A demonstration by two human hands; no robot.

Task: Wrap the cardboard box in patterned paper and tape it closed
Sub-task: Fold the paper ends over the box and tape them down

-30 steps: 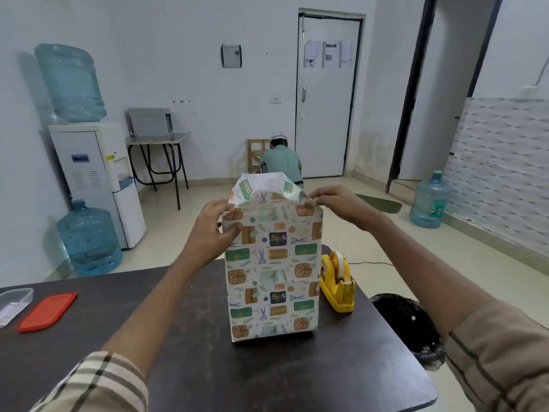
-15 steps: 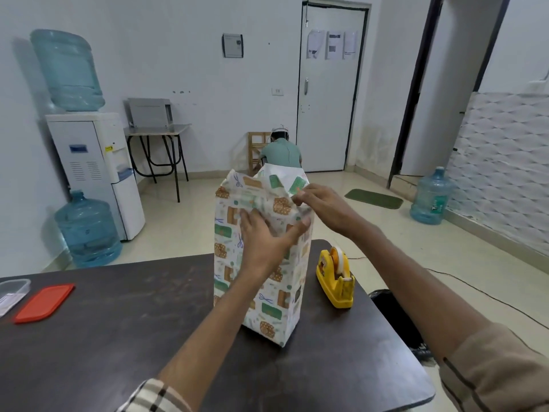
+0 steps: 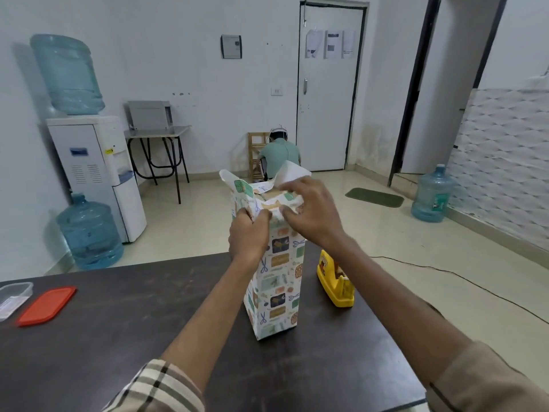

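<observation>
While the head view looks down over a dark table, the cardboard box stands upright on it, close to the far edge and right of the middle. Patterned paper sheathes its sides from base to top; only a tan strip of the box shows at the open upper end, where loose white-backed flaps stick up. The left hand is at the top's near-left corner, thumb and fingers pinching a fold of the paper. The right hand lies over the top from the right, its fingers curled round a bunched flap and holding it down across the opening. The two hands almost touch at the thumbs.

A yellow tape dispenser sits just beside the box on its right, near the table's far right corner, apart from the paper. At the left edge lie a red lid and, touching or nearly touching it, a clear container. Beyond the table, a water cooler stands against the left wall, and a person crouches by the white door.
</observation>
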